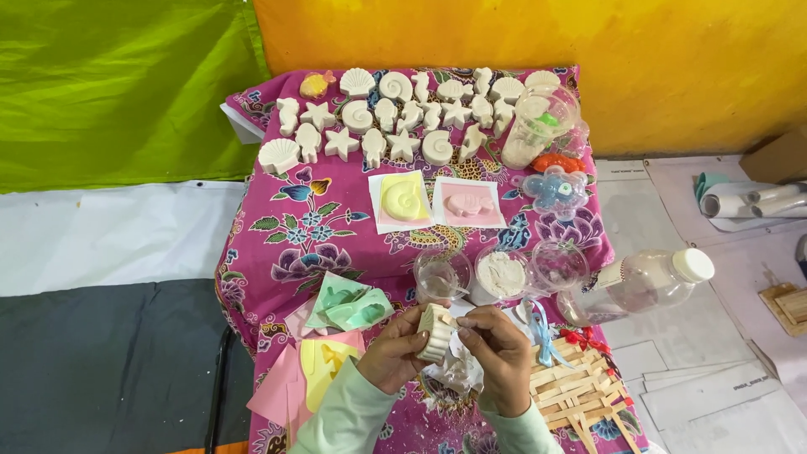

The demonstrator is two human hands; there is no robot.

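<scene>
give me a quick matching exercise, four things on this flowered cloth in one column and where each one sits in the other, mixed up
Things:
1. clear plastic bottle
2. yellow spiral shell mould
3. white plaster shell
4. rows of white plaster figures

Places:
A. at the far end of the cloth, by the yellow wall
B. lying on its side at the cloth's right edge
C. held between the left hand and right hand
D. mid-cloth, left of the pink mould

Pairs: 1-B, 2-D, 3-C, 4-A
</scene>
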